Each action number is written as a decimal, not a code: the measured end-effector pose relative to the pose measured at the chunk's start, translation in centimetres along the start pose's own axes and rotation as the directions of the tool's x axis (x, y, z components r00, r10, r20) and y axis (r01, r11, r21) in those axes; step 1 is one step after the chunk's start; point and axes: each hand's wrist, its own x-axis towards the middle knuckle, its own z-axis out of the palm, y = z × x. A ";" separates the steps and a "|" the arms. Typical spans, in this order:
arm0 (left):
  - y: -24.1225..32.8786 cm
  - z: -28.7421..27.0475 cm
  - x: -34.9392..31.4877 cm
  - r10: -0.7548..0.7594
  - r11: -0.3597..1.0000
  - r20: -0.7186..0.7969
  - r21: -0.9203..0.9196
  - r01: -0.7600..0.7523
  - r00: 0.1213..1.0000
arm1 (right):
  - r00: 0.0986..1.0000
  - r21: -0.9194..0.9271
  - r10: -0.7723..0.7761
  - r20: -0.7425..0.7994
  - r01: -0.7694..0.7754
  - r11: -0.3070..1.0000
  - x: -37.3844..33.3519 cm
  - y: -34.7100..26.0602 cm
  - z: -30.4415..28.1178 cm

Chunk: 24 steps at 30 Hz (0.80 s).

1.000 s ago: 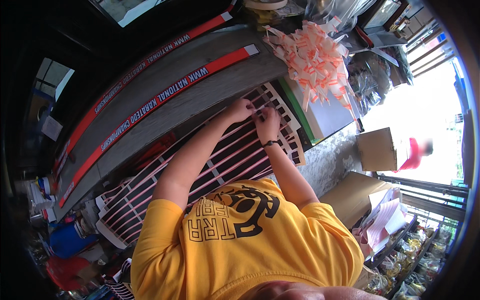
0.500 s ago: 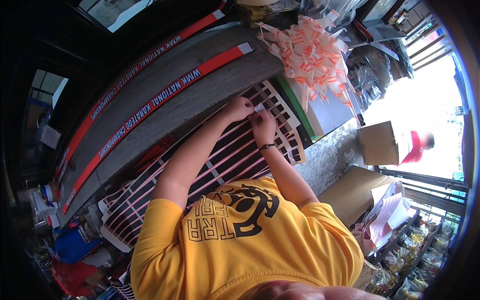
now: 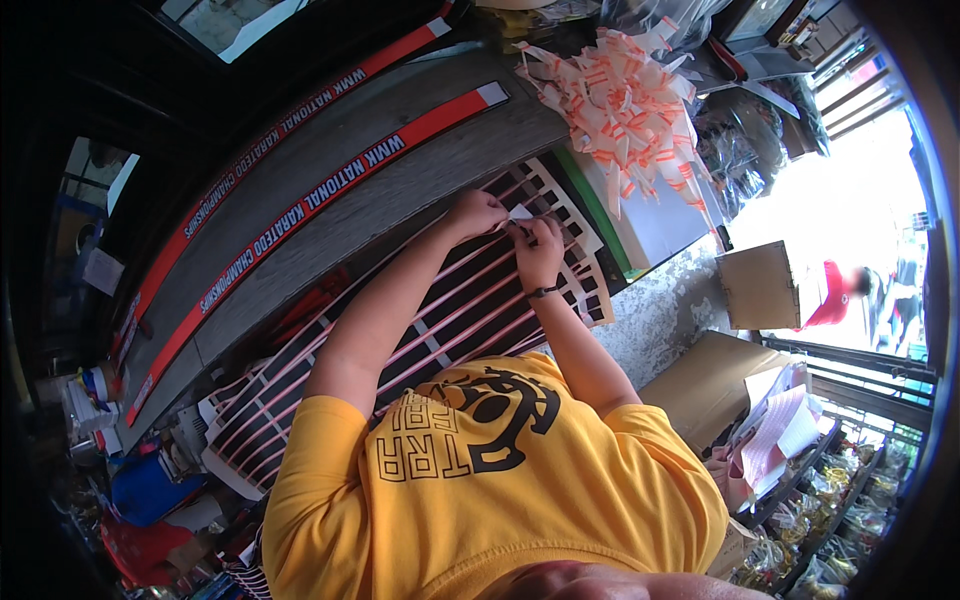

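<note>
A long dark board (image 3: 432,346) with a pale edge lies in front of me, with narrow pink-and-white strips (image 3: 455,318) stretched side by side along it. Near its far right end, my left hand (image 3: 478,214) is closed in a pinch. Just right of it my right hand (image 3: 540,250), with a dark band at the wrist, has its fingers curled in a pinch too. A short pale strip end (image 3: 503,226) shows between the fingertips. A small white piece (image 3: 519,212) sits just beyond them. The fingers partly hide what they grip.
Two red printed ribbons (image 3: 345,178) lie along a grey ledge (image 3: 480,140) beyond the board. A heap of white-and-orange ribbons (image 3: 635,115) rests on a pale box at the far right. Cardboard (image 3: 705,385), papers (image 3: 770,430) and racks of bagged items (image 3: 825,500) stand to the right.
My right hand has shifted slightly right, away from the left, and its fingers have lifted a little. My left hand stays nearly in place. More figures show outside at the far right.
</note>
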 end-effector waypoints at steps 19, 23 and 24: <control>1.4 1.5 -0.6 0.273 0.851 -0.084 0.486 -0.200 0.958 | 0.954 -0.120 0.136 0.269 -0.107 0.987 1.7 0.4 -0.2; 1.3 2.2 -0.9 0.336 0.805 -0.099 0.547 -0.231 0.937 | 0.942 -0.181 0.148 0.302 -0.096 0.979 2.1 0.4 -0.6; 1.2 2.4 -0.8 0.353 0.792 -0.106 0.562 -0.237 0.930 | 0.942 -0.181 0.163 0.294 -0.113 0.977 2.1 0.4 -0.6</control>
